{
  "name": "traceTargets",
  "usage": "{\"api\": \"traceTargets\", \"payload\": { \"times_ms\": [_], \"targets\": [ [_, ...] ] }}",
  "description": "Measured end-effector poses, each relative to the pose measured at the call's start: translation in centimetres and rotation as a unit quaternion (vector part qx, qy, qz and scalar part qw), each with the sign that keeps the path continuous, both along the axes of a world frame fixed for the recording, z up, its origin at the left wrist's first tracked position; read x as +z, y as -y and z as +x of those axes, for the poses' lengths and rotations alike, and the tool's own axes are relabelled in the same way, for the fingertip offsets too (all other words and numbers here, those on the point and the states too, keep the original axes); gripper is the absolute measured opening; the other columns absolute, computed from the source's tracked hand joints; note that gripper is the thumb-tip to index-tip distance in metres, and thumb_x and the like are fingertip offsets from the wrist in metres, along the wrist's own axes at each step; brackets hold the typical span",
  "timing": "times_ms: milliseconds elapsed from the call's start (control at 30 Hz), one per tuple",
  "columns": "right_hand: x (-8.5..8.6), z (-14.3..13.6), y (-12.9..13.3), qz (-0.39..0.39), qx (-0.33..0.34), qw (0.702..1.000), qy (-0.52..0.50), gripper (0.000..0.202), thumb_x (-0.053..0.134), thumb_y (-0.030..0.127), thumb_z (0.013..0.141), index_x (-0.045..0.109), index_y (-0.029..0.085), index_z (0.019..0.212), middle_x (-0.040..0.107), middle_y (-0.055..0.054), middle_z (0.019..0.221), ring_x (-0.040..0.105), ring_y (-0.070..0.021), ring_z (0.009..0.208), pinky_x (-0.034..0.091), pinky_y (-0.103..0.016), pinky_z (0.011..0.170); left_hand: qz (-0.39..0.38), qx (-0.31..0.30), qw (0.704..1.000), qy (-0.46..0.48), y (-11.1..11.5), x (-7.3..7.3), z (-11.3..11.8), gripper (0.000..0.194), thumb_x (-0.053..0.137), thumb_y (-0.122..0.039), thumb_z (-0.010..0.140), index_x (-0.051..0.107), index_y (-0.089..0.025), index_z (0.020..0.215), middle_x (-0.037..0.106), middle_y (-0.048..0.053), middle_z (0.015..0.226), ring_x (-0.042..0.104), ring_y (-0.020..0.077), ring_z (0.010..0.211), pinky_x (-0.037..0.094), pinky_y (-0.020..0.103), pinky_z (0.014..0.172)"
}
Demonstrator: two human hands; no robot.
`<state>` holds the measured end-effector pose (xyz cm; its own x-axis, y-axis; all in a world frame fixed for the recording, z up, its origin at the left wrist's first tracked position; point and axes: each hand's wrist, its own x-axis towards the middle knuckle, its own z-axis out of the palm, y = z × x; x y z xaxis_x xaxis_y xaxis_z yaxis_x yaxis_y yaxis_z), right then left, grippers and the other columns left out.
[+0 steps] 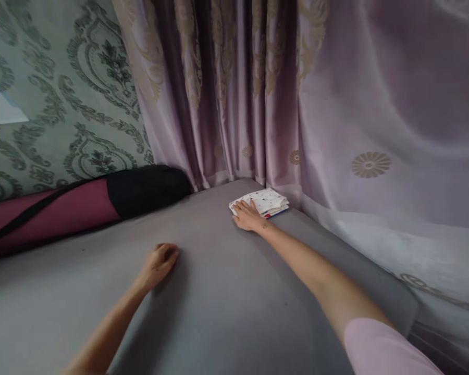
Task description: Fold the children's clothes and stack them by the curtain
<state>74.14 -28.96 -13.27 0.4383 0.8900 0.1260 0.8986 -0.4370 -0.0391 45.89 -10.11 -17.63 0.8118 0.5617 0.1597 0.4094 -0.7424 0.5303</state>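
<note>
My right hand [247, 215] lies on a folded white cloth [271, 197] with small dark specks, its fingers spread flat over the near left part. Under the cloth's front edge shows a thin blue and red strip, perhaps a book or card; most of it is hidden. The folded stack rests on the grey mattress [226, 281], close to its far corner. My left hand [162, 261] is held over the mattress to the left, fingers curled in loosely, and nothing shows in them.
Along the left wall lies a long maroon and black bag [148, 192] with a black strap. Pink-mauve curtains [234, 104] hang behind the mattress and down its right side. Green patterned wallpaper [62, 94] covers the left wall, with a white sheet [2, 108] on it.
</note>
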Motion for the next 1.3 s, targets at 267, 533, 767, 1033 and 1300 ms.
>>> {"api": "traceTargets", "payload": {
  "times_ms": [267,533,767,1033,1300],
  "targets": [
    [-0.1,-7.5,1.1,0.051,0.076,0.994,0.052,0.045,0.049,0.018,0.087,0.052,0.01,0.131,0.041,-0.019,0.146,0.028,-0.0283,0.14,0.007,-0.05,0.116,0.034,-0.006,0.999,-0.041,-2.3,-0.8,-12.0,0.043,0.046,-0.054,0.078,0.068,-0.024,0.1,0.068,0.01,0.109,0.063,0.0274,0.103,0.049,0.038,0.093],
    [-0.2,-16.5,0.6,0.058,0.131,0.984,-0.103,0.039,0.047,0.03,0.093,0.053,0.013,0.128,0.041,-0.018,0.147,0.032,-0.0278,0.138,0.02,-0.052,0.113,0.114,0.06,0.985,-0.111,-1.6,-1.1,-18.9,0.057,0.03,-0.049,0.084,0.061,-0.018,0.121,0.062,0.016,0.124,0.059,0.0307,0.116,0.044,0.046,0.101],
    [-0.1,-24.9,-2.9,0.027,0.217,0.958,-0.183,0.037,0.041,0.038,0.096,0.054,0.018,0.125,0.041,-0.015,0.147,0.035,-0.0276,0.137,0.028,-0.056,0.11,0.09,0.035,0.987,-0.126,-0.1,0.4,-19.9,0.06,0.033,-0.052,0.083,0.062,-0.016,0.121,0.058,0.016,0.132,0.056,0.0296,0.122,0.042,0.039,0.104],
    [-0.9,-32.4,-6.4,-0.001,0.315,0.929,-0.194,0.039,0.042,0.036,0.095,0.053,0.018,0.128,0.037,-0.014,0.151,0.032,-0.0282,0.139,0.027,-0.058,0.11,-0.004,0.098,0.991,-0.09,-0.2,3.4,-22.6,0.047,0.042,-0.054,0.079,0.069,-0.021,0.098,0.074,0.007,0.097,0.067,0.0228,0.077,0.052,0.03,0.074],
    [-1.1,-33.5,-5.7,-0.013,0.311,0.931,-0.191,0.047,0.034,0.03,0.097,0.046,0.015,0.139,0.037,-0.014,0.151,0.029,-0.0277,0.142,0.017,-0.055,0.115,-0.058,0.231,0.971,-0.014,-1.3,4.8,-29.4,0.041,0.049,-0.049,0.075,0.072,-0.017,0.087,0.075,0.01,0.086,0.067,0.025,0.081,0.05,0.032,0.074]
  ]
}}
